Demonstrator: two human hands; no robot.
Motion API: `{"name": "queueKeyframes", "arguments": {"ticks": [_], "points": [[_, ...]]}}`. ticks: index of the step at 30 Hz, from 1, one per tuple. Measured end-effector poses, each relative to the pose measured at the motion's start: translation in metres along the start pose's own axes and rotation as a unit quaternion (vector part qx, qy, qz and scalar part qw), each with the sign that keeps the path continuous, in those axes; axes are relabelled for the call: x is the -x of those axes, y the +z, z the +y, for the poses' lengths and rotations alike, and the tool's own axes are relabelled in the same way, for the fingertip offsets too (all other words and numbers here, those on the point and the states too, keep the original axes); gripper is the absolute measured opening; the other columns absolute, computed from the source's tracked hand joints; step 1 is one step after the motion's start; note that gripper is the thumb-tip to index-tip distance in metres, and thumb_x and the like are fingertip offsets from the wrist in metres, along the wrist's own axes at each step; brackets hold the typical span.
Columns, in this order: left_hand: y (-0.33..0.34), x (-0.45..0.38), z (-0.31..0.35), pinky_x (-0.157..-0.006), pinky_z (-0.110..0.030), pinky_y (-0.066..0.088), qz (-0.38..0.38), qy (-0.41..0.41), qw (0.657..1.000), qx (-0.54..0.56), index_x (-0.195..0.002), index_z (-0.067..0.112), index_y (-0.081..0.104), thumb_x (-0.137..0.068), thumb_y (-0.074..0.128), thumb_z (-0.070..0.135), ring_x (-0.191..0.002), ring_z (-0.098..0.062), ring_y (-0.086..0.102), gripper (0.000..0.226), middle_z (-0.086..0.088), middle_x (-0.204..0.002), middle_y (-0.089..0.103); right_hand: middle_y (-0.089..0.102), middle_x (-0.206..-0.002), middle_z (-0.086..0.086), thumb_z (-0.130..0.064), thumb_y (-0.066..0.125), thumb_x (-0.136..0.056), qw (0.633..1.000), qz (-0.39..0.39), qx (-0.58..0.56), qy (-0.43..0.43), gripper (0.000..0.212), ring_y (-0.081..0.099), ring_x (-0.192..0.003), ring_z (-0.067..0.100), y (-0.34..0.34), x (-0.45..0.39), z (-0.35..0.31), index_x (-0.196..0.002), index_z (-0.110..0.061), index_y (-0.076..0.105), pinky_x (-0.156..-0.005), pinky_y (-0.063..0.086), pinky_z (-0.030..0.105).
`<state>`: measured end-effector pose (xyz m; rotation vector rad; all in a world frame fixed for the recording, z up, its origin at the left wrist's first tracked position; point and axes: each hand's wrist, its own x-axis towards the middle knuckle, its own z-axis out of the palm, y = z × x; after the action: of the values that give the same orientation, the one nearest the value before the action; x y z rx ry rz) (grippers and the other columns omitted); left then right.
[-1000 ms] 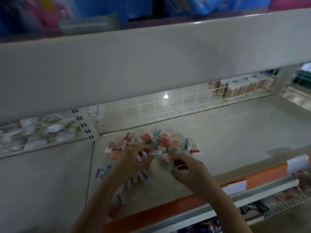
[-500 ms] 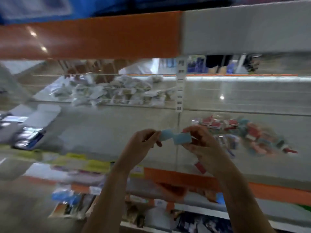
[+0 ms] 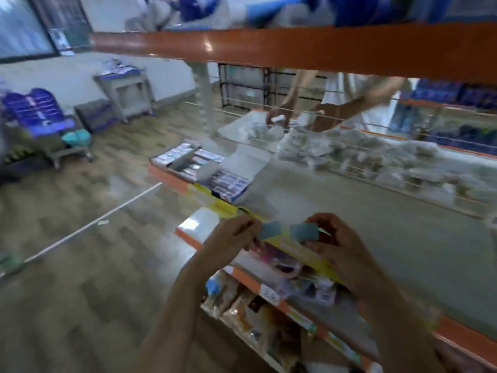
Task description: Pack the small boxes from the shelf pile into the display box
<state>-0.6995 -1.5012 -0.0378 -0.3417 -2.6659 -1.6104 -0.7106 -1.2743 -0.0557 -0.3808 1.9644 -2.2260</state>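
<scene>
Pale blue cardboard is showing in both hands: the left hand is pinching one small box and the right hand is pinching a second small box, each held out at the fingertips with curled fingers and thumb closed on its outer end. Both boxes are lying with their long axes running from nine o'clock to three o'clock, flat faces turned toward the camera, and their inner ends are sitting near each other with a narrow gap between. They are hovering above the yellow-and-orange front edge of the grey shelf. At eleven o'clock from the hands, well apart, the display box is resting open on the shelf's end, with rows of small boxes packed inside and its white lid flap standing up behind. At one o'clock, beyond a wire divider, a blurred heap of pale packets is lying, and another person's hands are reaching into it. Nothing is standing between the held boxes and the display box.
</scene>
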Motion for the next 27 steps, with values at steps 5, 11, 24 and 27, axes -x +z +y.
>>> {"name": "queueKeyframes", "arguments": {"ticks": [5,11,24,27], "points": [[-0.077,-0.013,-0.051,-0.059,-0.017,0.04,0.003,-0.015,0.999,-0.04,-0.079,0.033,0.06,-0.096,0.047,0.027,-0.058,-0.009,0.055,0.022,0.006,-0.074,0.069,0.071,-0.091,-0.006,0.015,0.06,-0.077,0.999,-0.035,0.019,-0.008,0.052,0.067,-0.084,0.009,0.066,-0.066,0.013,-0.085,-0.037,0.065,-0.067,0.052,0.018],[-0.164,-0.062,-0.104,-0.06,-0.026,0.045,-0.008,-0.002,0.999,-0.043,-0.09,0.03,0.062,-0.095,0.046,0.031,-0.057,-0.008,0.054,0.016,0.008,-0.072,0.07,0.07,-0.092,0.001,0.014,0.061,-0.078,0.998,-0.052,0.04,-0.017,0.044,0.066,-0.084,0.016,0.13,-0.151,0.023,-0.091,-0.028,0.063,-0.065,0.05,0.026],[-0.273,-0.179,-0.183,-0.052,-0.026,0.049,-0.055,0.02,0.997,-0.051,-0.081,0.039,0.063,-0.092,0.056,0.029,-0.048,-0.003,0.058,0.017,0.004,-0.067,0.07,0.062,-0.093,0.003,0.013,0.063,-0.079,0.992,0.017,0.125,-0.013,0.035,0.064,-0.078,0.01,0.223,-0.287,0.019,-0.097,-0.016,0.054,-0.069,0.053,0.023],[-0.291,-0.207,-0.198,-0.05,-0.022,0.049,-0.088,0.04,0.994,-0.047,-0.08,0.036,0.064,-0.09,0.055,0.034,-0.047,-0.003,0.058,0.014,0.01,-0.068,0.071,0.062,-0.09,-0.002,0.01,0.065,-0.078,0.984,0.06,0.168,-0.007,0.035,0.062,-0.072,0.001,0.235,-0.309,0.025,-0.093,-0.02,0.055,-0.061,0.049,0.015]]}}
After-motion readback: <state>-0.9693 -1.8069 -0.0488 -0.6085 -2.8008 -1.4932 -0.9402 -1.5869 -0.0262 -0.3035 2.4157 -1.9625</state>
